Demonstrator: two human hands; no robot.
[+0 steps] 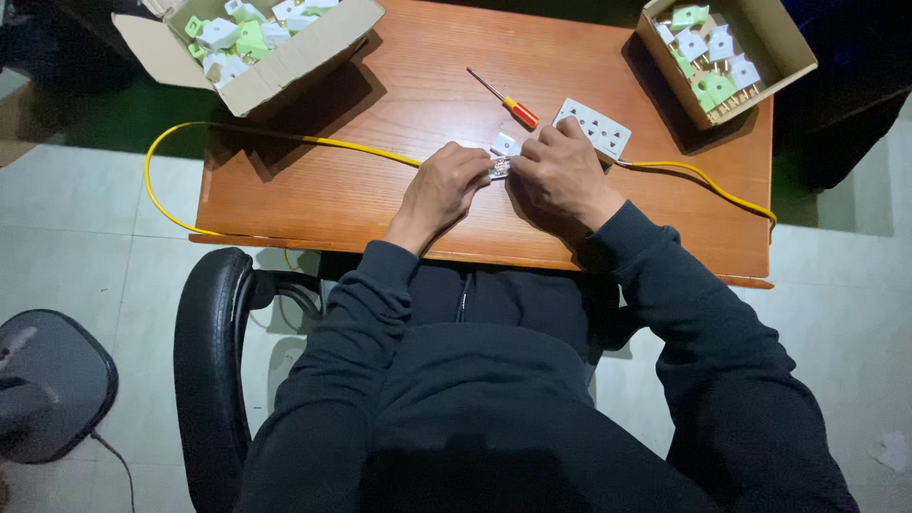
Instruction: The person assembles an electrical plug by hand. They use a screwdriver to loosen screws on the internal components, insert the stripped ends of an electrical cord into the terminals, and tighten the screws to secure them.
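You are seated in a small, makeshift assembly workspace. A plain wooden desk (pixel 380 190) stands on a pale tiled floor (pixel 85 209). Two open cardboard boxes (pixel 275 57) hold green and white plug parts, with a screwdriver (pixel 503 98), a white socket strip (pixel 594 126) and a yellow cable (pixel 237 133) lying between them.

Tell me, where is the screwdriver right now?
In the head view, the screwdriver lies untouched on the wooden table, just beyond the hands, left of the white socket strip.
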